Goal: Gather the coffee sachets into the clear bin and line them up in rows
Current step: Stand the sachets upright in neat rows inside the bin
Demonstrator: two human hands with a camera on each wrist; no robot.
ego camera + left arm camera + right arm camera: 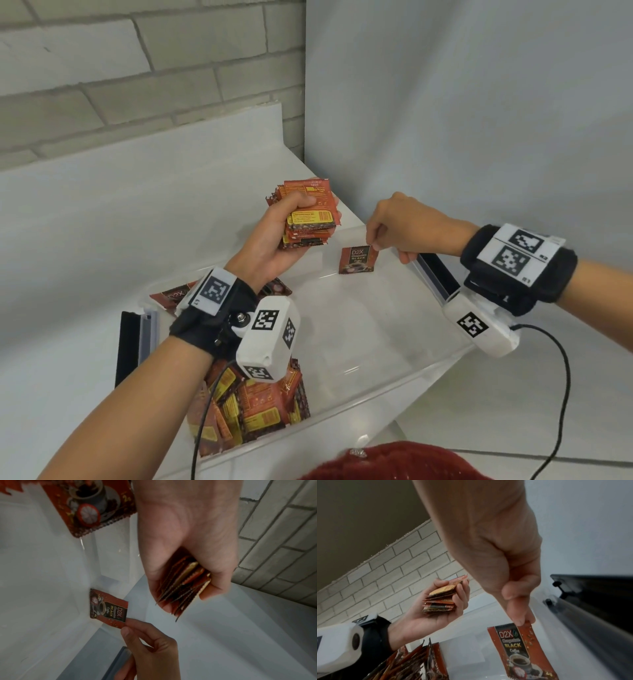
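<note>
The white bench [85, 219] carries the clear bin [359, 325], whose floor is mostly bare. A loose pile of sachets [253, 404] fills the near left corner in a jumble, and a few more lie flat at the left wall under the wrist, so gathering looks largely done while the rows have, I judge, only just begun. The left hand [274, 246] is raised over the bin's far side, fingers and thumb curled round a stack of sachets [308, 212] held face to face, edges fanned. The right hand [400, 229] pinches the top corner of a single sachet [358, 260] between thumb and forefinger at the bin's far right corner. That sachet stands nearly upright against the far wall, printed front toward the person, long axis close to vertical, its lower edge at or near the floor.
</note>
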